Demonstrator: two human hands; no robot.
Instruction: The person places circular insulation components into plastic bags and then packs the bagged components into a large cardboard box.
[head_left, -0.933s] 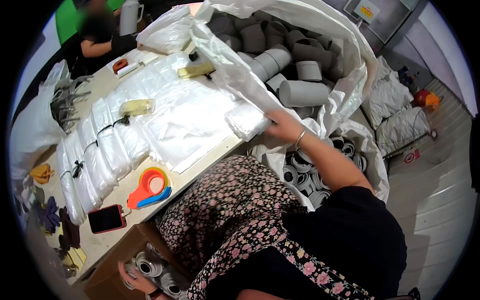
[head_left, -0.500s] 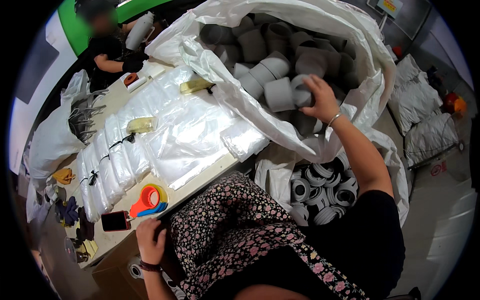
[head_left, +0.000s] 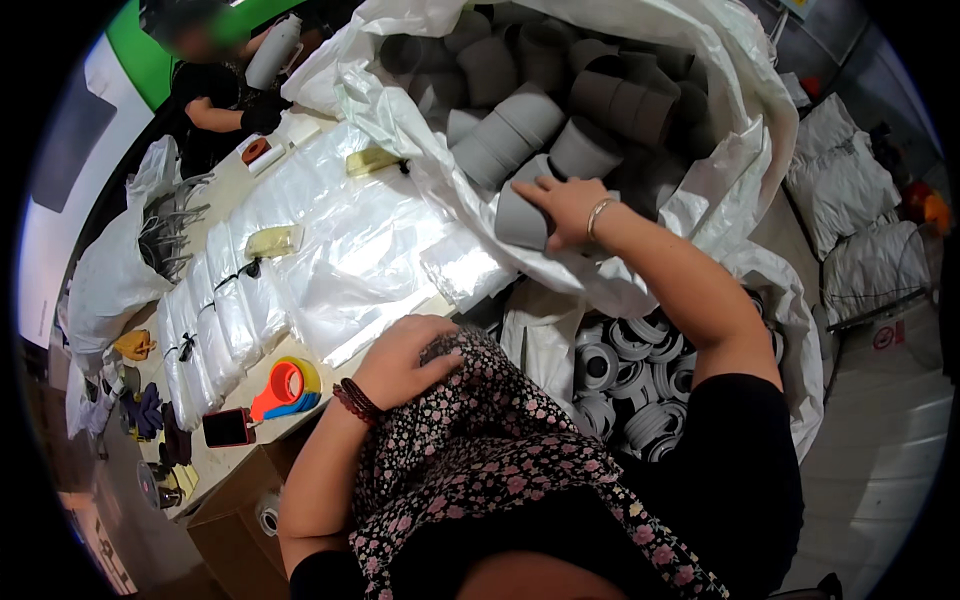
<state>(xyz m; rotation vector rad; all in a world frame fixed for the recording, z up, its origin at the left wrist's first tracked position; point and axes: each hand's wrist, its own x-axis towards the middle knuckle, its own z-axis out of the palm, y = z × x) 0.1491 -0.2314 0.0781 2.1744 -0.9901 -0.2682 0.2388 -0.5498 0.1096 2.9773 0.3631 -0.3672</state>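
My right hand (head_left: 572,208) is closed on a grey plastic pipe fitting (head_left: 521,220) at the near edge of a big white woven sack (head_left: 750,165). Many more grey pipe fittings (head_left: 508,136) lie heaped inside this sack. My left hand (head_left: 405,362) rests on the floral apron (head_left: 470,420) at the table's near edge, thumb apart from the fingers and nothing in it. Close beyond it, clear plastic bags (head_left: 370,270) are spread over the table. Below my right forearm, another white sack holds grey ring-shaped parts with black inserts (head_left: 640,375).
On the table (head_left: 335,395) are a phone (head_left: 229,428), tape dispensers (head_left: 285,388) and bundled bags (head_left: 225,320). A cardboard box (head_left: 235,520) stands below its edge. A co-worker (head_left: 215,100) holding a pale flask (head_left: 273,55) is at the far left. Filled white sacks (head_left: 850,185) stand right.
My right hand has moved left and nearer with the fitting, from over the heap to the sack's near edge. My left hand has risen rightward from beside the table onto the apron.
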